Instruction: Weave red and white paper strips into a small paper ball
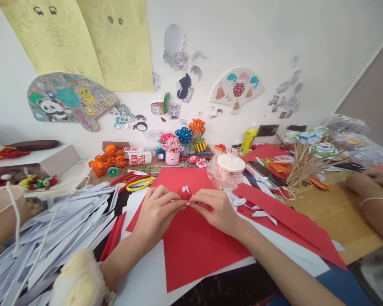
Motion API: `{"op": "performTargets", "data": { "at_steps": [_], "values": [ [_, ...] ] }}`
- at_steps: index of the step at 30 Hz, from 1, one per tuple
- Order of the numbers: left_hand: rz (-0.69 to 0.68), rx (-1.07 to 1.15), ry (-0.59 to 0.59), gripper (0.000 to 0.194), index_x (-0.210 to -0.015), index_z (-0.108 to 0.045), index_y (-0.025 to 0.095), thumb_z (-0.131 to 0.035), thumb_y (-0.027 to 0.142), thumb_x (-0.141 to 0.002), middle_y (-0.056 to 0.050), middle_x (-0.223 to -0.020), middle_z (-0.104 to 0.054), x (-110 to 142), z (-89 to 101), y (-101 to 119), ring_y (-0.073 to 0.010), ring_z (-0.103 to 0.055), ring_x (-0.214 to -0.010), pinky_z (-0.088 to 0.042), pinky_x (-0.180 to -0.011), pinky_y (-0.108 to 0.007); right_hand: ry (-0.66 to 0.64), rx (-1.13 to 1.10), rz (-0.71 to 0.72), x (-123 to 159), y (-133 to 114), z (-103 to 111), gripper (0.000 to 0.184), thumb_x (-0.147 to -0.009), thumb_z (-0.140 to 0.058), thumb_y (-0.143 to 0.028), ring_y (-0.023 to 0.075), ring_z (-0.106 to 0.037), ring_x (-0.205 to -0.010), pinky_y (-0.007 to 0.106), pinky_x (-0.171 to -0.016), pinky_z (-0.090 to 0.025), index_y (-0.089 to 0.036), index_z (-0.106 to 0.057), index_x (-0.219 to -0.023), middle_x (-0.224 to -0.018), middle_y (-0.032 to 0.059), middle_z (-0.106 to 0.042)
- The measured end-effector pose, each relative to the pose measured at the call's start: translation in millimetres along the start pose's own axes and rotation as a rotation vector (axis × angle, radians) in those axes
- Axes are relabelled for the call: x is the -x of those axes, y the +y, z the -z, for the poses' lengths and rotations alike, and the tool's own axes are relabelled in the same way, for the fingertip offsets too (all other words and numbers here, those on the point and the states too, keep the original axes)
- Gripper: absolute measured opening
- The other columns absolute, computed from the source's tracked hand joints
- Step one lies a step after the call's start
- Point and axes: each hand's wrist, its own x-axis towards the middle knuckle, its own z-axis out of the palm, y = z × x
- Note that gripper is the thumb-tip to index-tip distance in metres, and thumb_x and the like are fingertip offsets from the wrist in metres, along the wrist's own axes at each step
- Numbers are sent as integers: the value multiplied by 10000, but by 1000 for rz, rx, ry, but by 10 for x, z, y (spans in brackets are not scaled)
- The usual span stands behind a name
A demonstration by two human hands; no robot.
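Fingertips of my left hand (161, 209) and my right hand (215, 208) meet in a pinch over the middle of the desk. Between them is a small red-and-white folded paper piece (185, 193), its lower part hidden by my fingers. Under both hands lie large red paper sheets (194, 259), with white sheets (143, 272) beneath them. Just past my right hand stands a white-lidded cup wrapped in clear plastic (231, 165). Yellow-handled scissors (139, 183) rest beyond my left hand.
Folded white paper strips (73, 225) pile up at left, near a plush toy (79, 280). Small flower pots (172, 156), a yellow bottle (249, 138) and paper flowers on sticks (306, 165) line the back. Another person's arm (378, 208) rests at right.
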Motion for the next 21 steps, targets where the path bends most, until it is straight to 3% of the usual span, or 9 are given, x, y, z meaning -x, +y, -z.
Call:
{"op": "performTargets", "data": {
  "at_steps": [5,13,21],
  "values": [
    [-84,-141,-52,205,-956,-670,188,-469,149,-971,-26,-883,-709,6,8,31,-158,-504,-745,-338,-676,-311,11,109,66,25,30,-12,136,-952,-532,-223,150,-666,-764,254,-686,-482,-186,-662,-941,-849,50,-718],
    [-214,-433,-87,215,-840,-634,137,-455,74,-941,-34,-686,-593,58,-60,147,-185,-451,-671,-276,-598,-328,-35,197,189,67,77,-49,208,-969,-462,-143,141,-663,-750,262,-634,-440,-181,-663,-1005,-884,54,-733],
    [-264,-435,-239,292,-737,-607,126,-409,35,-932,-52,-689,-562,77,-88,132,-203,-439,-698,-256,-617,-341,-167,267,226,82,131,-71,267,-955,-405,-83,140,-615,-674,280,-568,-352,-159,-655,-899,-806,46,-705]
  ]
}}
